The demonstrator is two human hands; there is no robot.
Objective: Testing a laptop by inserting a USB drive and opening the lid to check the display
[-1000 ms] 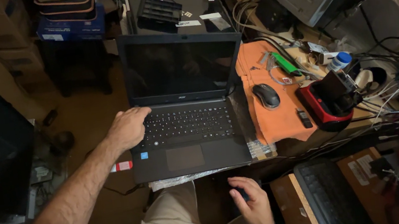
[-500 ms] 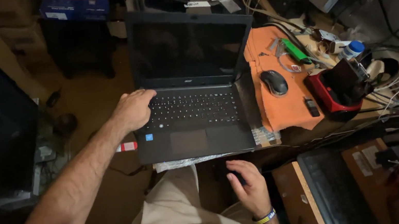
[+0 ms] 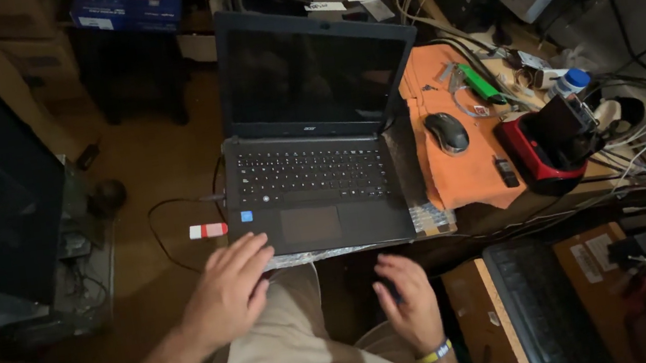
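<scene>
Hands empty and spread: left hand (image 3: 229,291) at the black laptop's (image 3: 314,178) 7 o'clock corner, right hand (image 3: 408,304) below its front edge, mouse (image 3: 447,132) at 3 o'clock on orange cloth (image 3: 456,171).

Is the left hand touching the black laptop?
Touching. In the head view, the left hand's fingertips rest on the front left corner of the laptop.

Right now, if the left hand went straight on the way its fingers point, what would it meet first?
The left hand would likely meet the front left corner of the open black laptop, though their heights are unclear.
</scene>
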